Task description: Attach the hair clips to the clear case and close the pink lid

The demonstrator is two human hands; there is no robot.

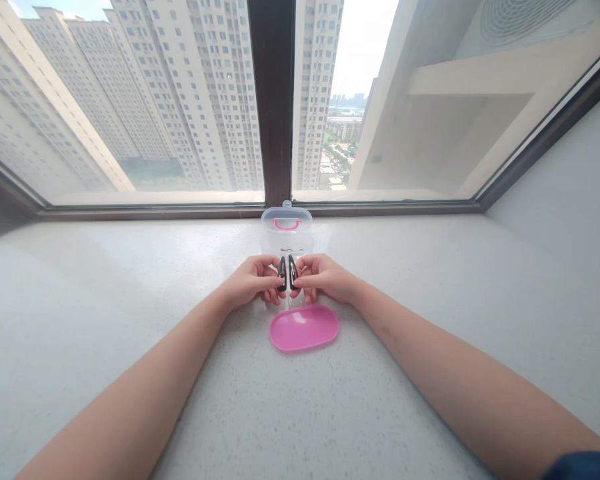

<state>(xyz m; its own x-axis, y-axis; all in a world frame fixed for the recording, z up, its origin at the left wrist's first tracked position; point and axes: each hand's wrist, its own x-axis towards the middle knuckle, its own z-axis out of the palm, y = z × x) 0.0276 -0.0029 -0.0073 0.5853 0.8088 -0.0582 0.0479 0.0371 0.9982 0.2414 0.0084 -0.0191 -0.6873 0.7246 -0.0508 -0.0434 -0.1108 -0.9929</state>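
Between the thumb and fingers of my left hand (pixel 260 279) is a black snap hair clip (pixel 282 273), held upright. My right hand (pixel 323 277) pinches a second black snap hair clip (pixel 293 273) in the same way. The two clips stand side by side with a narrow gap between them. Just behind them is a clear plastic box (pixel 287 243), its lid (pixel 287 219) raised and fitted with a pink handle. My hands hide the front part of the box. Closer to me, a pink oval tray (pixel 304 328) lies on the white speckled sill.
The white speckled sill (pixel 260 413) stretches under both forearms. Behind the box stand window panes in a dark frame (pixel 273 100), with tall buildings outside. A pale wall (pixel 570 160) rises on the right.
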